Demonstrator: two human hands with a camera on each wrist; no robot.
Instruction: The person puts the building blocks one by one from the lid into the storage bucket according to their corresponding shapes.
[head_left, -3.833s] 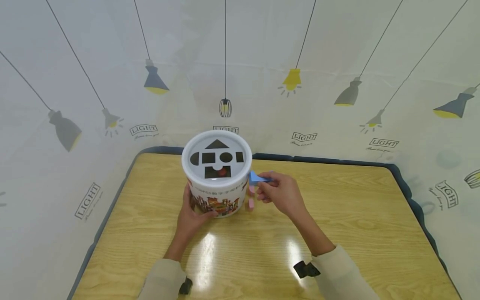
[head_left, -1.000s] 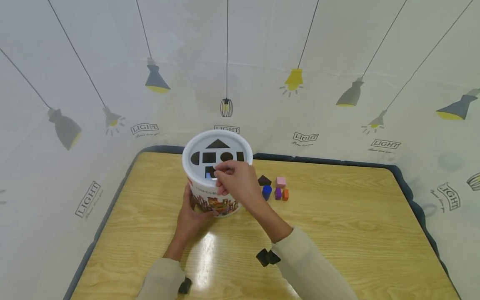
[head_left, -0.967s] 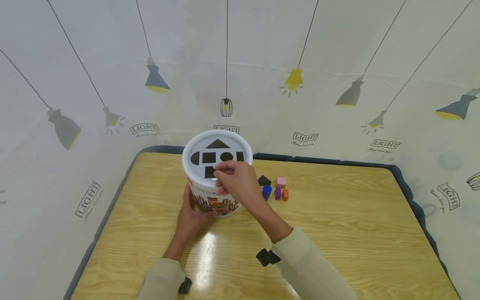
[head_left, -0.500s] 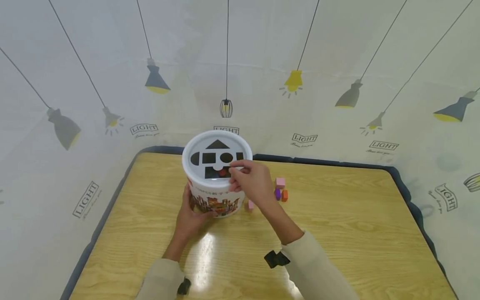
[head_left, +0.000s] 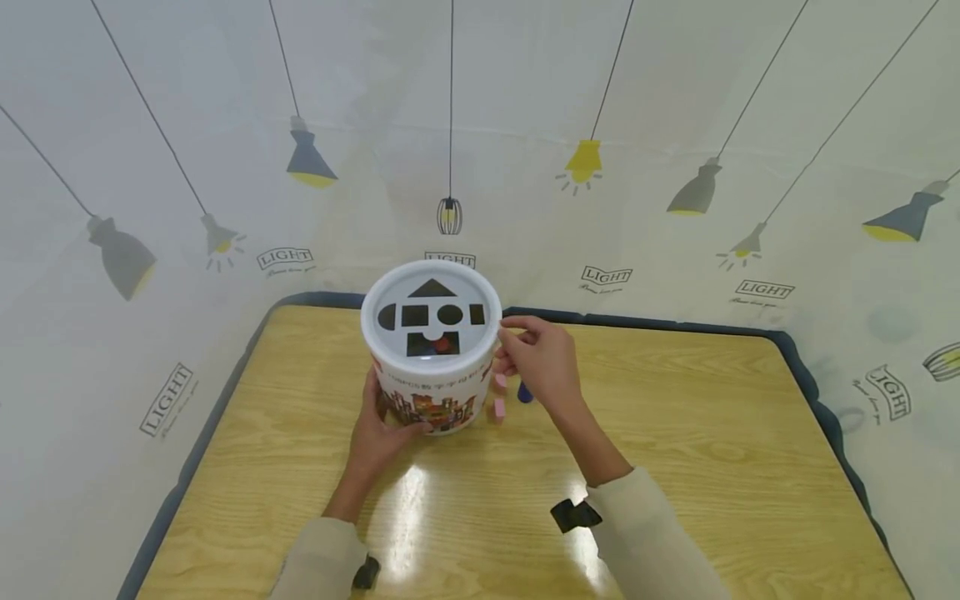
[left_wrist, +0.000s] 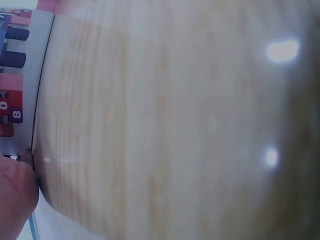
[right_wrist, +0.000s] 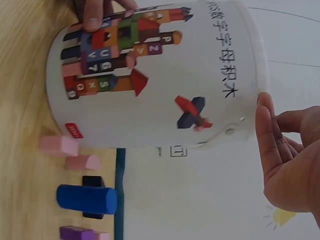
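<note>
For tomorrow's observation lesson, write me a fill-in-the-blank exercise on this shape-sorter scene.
1. The white bucket stands on a ____ table.
2. The left hand holds the bucket's ____.
3. The topmost hole in the lid is shaped like a ____.
4. The right hand holds ____.

Missing words: wooden; side; triangle; nothing
</note>
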